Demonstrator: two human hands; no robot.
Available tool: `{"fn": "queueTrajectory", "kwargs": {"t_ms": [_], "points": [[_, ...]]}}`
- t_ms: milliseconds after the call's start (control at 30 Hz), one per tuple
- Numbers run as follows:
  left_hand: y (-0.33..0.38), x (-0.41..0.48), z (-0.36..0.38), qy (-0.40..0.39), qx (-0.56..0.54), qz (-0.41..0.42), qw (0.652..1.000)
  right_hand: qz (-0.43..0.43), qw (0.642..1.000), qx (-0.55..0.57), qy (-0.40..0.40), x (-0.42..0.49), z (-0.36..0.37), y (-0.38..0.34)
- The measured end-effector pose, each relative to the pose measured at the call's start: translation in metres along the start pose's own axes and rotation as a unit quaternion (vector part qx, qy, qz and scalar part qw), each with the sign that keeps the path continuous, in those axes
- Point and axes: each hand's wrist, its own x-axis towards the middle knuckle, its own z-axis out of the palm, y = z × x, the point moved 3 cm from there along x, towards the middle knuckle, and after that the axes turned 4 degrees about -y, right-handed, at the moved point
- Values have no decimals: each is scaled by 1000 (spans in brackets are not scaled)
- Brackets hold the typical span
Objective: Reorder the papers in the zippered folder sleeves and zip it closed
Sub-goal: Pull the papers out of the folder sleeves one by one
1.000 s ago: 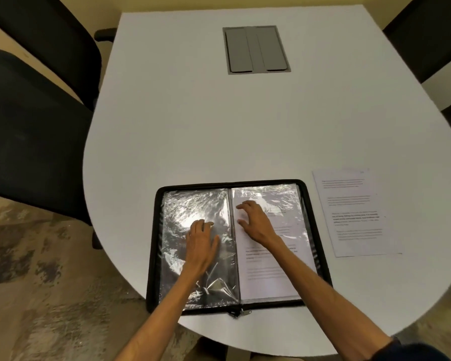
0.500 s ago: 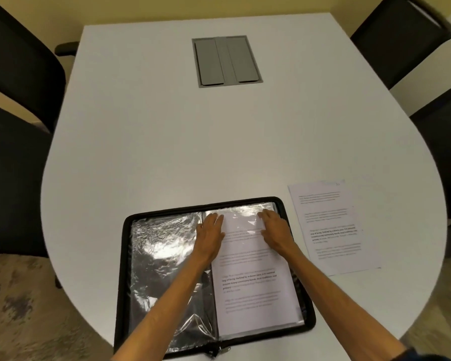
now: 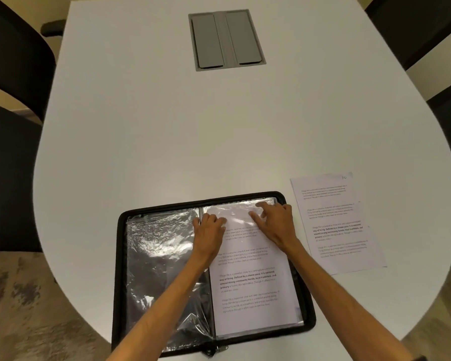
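Head view: zippered folder (image 3: 120, 269) lies open at lower centre on the white table (image 3: 167, 126); its left sleeve (image 3: 162, 256) shows crinkled clear plastic, and its right sleeve (image 3: 296, 312) holds a printed paper (image 3: 248, 282). Left hand (image 3: 208, 230) sits at the right sleeve's top by the spine with fingers bent, pinch or press not discernible; right hand (image 3: 274, 225) rests there, fingers spread. Loose sheet (image 3: 336, 222) lies just right of the folder.

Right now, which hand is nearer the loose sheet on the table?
Right. The right hand rests by the right edge of the folder, beside the loose sheet; the left hand is at its middle fold, farther away.
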Motion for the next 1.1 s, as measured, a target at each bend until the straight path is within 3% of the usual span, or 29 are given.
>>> {"fn": "queueTrajectory", "kwargs": {"t_ms": [167,333,433,867,1100], "points": [[5,0,0,12,-6,1,1000,-28,998,-30,-44,22,4,-1],[4,3,0,8,-17,3,1000,-47,983,-60,-169,37,5,-8],[2,2,-1,16,-12,2,1000,-38,976,-67,-205,39,2,-13],[-1,1,-5,24,-44,27,998,-19,961,-142,-238,45,-2,-28],[7,27,-39,134,-140,2,981,-15,973,-107,-202,61,-20,-31]]}}
